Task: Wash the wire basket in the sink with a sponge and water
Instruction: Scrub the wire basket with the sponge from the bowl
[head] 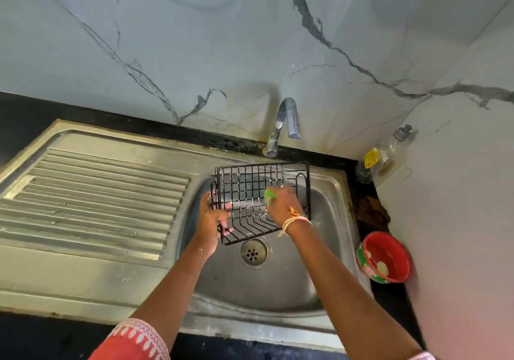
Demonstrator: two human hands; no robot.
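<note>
While left hand [212, 216] clamps wire basket [261, 201] by its left edge, tilted open side up above sink [328, 251] drain, right hand [281, 203] presses green sponge [269, 195] inside mesh. Tilt likely exposes inner wires, lets suds drip into bowl. Tap [283, 126] appears off. Red tub [385, 261] waits on counter.

This was a home kitchen. A stainless steel sink [328, 209] with a ribbed draining board [91, 198] was set into a dark bench [16, 114], and a chrome tap [283, 126] rose behind the basin. Marble-look tiles [194, 39] with grey veins covered the walls. A clear dispenser bottle [383, 156] and a red bowl [385, 256] stood in the corner beside the sink.
</note>
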